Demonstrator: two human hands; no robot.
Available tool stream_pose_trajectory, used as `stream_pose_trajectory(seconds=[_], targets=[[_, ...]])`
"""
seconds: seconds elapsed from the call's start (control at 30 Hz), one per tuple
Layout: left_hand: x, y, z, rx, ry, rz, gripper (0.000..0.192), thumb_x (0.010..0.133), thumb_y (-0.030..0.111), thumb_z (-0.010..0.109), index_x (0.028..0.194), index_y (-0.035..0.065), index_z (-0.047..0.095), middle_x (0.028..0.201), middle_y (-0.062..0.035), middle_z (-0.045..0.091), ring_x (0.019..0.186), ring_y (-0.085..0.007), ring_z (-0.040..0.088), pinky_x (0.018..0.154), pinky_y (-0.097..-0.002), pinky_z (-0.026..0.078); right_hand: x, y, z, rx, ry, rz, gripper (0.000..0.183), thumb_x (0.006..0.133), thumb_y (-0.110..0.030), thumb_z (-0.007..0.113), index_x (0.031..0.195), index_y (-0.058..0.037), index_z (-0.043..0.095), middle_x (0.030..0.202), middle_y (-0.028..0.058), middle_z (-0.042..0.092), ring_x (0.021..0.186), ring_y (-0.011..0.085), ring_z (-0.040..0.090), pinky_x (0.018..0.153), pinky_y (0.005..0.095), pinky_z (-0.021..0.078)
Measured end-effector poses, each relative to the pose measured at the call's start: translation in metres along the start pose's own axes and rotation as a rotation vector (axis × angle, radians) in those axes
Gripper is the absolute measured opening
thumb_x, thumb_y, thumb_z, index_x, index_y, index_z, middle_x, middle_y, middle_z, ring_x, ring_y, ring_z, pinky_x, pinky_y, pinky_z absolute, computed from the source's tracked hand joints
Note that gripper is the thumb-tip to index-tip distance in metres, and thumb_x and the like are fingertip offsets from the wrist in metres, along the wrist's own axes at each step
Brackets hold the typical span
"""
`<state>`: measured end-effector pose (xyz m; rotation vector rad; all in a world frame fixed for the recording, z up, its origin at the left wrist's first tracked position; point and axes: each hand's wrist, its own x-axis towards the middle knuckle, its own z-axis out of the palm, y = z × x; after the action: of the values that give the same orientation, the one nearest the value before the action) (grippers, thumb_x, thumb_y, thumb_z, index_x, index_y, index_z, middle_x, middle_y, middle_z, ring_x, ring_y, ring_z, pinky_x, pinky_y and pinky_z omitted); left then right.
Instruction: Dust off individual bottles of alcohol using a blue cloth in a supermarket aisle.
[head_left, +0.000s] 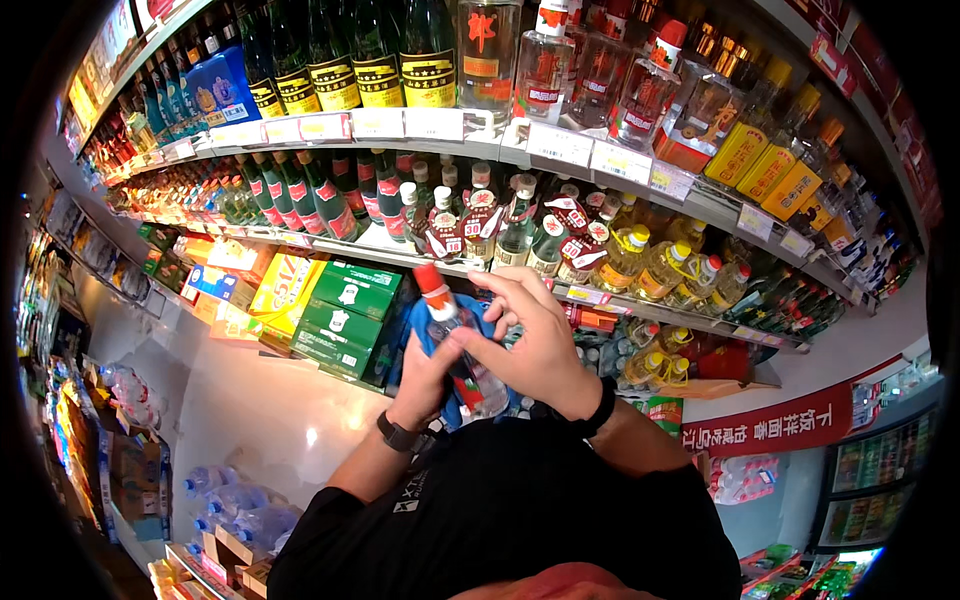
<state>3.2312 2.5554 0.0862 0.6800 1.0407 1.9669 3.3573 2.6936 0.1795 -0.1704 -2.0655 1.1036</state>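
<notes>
In front of my chest, my left hand (423, 376) holds a clear glass liquor bottle (480, 381) with a red cap (430, 279) and white neck. A blue cloth (421, 324) lies around the back of the bottle, between it and my palm. The bottle tilts, its cap end toward the shelves. My right hand (534, 341) is over the bottle, its thumb at the neck and its fingers bent and apart. Part of the bottle is hidden under that hand.
Ahead, an upper shelf (495, 146) and a lower shelf (360, 253) carry rows of glass bottles behind price tags. Green cartons (349, 319) and a yellow carton (283, 291) stand below, left of my hands. Plastic water bottles (244, 506) sit on the floor (247, 405) at lower left.
</notes>
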Motion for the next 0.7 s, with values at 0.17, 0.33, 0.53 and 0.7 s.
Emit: stream_pose_trajectory(seconds=[0.17, 0.33, 0.53, 0.7], targets=[[0.011, 0.019, 0.01, -0.362, 0.182, 0.023, 0.045, 0.117, 0.04, 0.059, 0.147, 0.0052, 0.056, 0.134, -0.0124, 0.072, 0.119, -0.0256, 0.074, 0.106, -0.0449, 0.062, -0.032, 0.018, -0.004, -0.156, -0.185, 0.127, 0.084, 0.083, -0.042, 0.099, 0.142, -0.0031, 0.055, 0.117, 0.0144, 0.067, 0.091, 0.0243, 0.071, 0.078, 0.0392, 0.0606], [0.014, 0.03, 0.028, -0.406, 0.149, 0.036, 0.054, 0.116, 0.052, 0.056, 0.147, 0.0075, 0.06, 0.135, -0.0136, 0.074, 0.124, -0.0275, 0.074, 0.111, -0.0472, 0.059, -0.045, 0.018, 0.001, -0.09, -0.262, 0.219, 0.081, 0.091, -0.041, 0.094, 0.145, -0.0004, 0.049, 0.121, 0.0245, 0.076, 0.103, 0.0329, 0.081, 0.086, 0.0438, 0.0636], [0.008, 0.035, 0.034, -0.493, 0.043, 0.044, 0.066, 0.115, 0.064, 0.05, 0.151, 0.0094, 0.058, 0.14, -0.0113, 0.072, 0.126, -0.0255, 0.072, 0.114, -0.0469, 0.057, -0.057, 0.025, -0.016, 0.048, -0.324, 0.217, 0.075, 0.097, -0.037, 0.089, 0.146, -0.0003, 0.047, 0.113, 0.0224, 0.078, 0.098, 0.0316, 0.083, 0.081, 0.0424, 0.0645], [0.013, 0.039, 0.042, -0.509, 0.141, 0.096, 0.077, 0.107, 0.077, 0.053, 0.144, 0.0101, 0.063, 0.134, -0.0089, 0.074, 0.122, -0.0256, 0.072, 0.111, -0.0452, 0.058, -0.067, 0.031, -0.04, 0.203, -0.41, 0.384, 0.058, 0.102, -0.03, 0.085, 0.142, -0.0019, 0.053, 0.113, 0.0136, 0.077, 0.096, 0.0244, 0.078, 0.087, 0.0382, 0.0608]])
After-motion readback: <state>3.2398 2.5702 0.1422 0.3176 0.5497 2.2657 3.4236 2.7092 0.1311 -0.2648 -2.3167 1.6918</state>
